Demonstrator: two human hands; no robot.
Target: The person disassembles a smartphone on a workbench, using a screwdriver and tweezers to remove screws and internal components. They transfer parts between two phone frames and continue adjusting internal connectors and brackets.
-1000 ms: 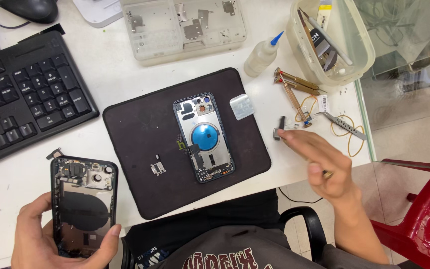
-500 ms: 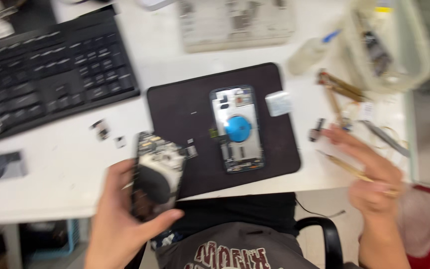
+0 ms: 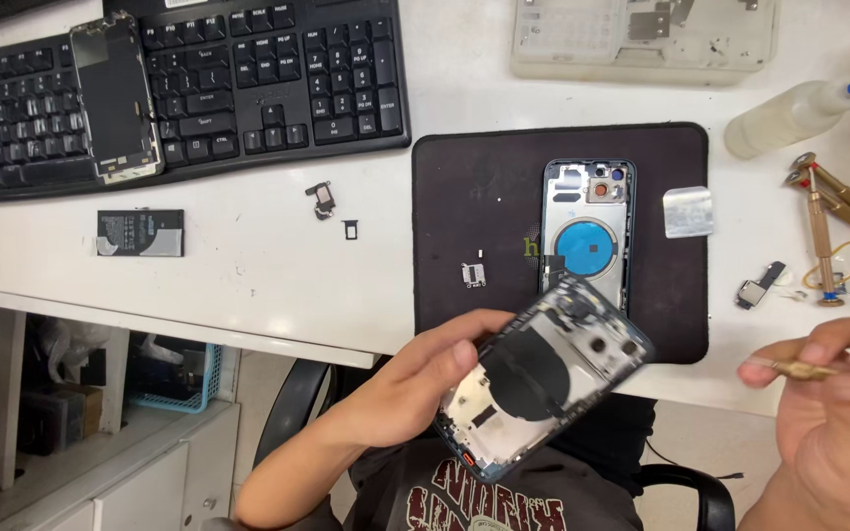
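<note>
Phone housing (image 3: 541,382), opened and tilted, with its inner side facing up: I hold it in my left hand (image 3: 415,379), thumb (image 3: 450,356) pressed on its upper edge and the other fingers curled underneath, above the near edge of the surface (image 3: 248,265). It shows a dark round coil and a blue frame; the picture is a little blurred here. My right hand (image 3: 833,413), well to the right of the housing, is closed around a slim brass-coloured tool (image 3: 809,372), pinched between thumb and fingertips, with its tip pointing left toward the housing without touching it.

Just beyond my left hand lies a dark work mat (image 3: 464,197). On the mat rests a second open phone shell (image 3: 587,231) with a blue round part, partly overlapped by the housing I hold. A small metal bracket (image 3: 472,274) lies on the mat above my left thumb, and a silvery square piece (image 3: 689,211) lies at the mat's right edge.

Beyond my right hand are brass-handled screwdrivers (image 3: 823,221), a small black component (image 3: 759,287) and a squeeze bottle with a blue nozzle (image 3: 799,113). Far to the left of my left hand, a detached screen (image 3: 115,98) leans on a black keyboard (image 3: 248,79), with a flat black battery (image 3: 140,233) nearer the surface's edge and two tiny parts (image 3: 325,200) between keyboard and mat.
</note>
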